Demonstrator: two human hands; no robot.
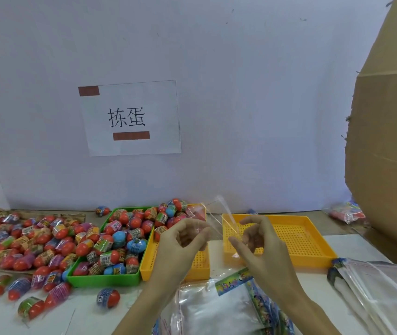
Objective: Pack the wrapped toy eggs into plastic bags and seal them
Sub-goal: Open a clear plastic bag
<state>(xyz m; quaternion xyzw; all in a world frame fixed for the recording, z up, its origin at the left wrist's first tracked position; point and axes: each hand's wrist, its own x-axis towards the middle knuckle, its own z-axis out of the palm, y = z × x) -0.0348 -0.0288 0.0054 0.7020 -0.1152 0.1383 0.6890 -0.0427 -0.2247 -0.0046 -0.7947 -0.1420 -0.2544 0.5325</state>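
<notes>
Both hands pinch one clear plastic bag above the table, its long axis tilting up and away; left hand and right hand curl fingers on its edges. Behind the hands, an empty yellow perforated tray leaves room. Wrapped toy eggs fill the green plastic tray.

Light: bright, even, cool violet cast on the wall
Shadows: faint, soft
Focus: soft overall; hands slightly smeared
Edges: wide-angle bowing
Glare: sheen on plastic bags
</notes>
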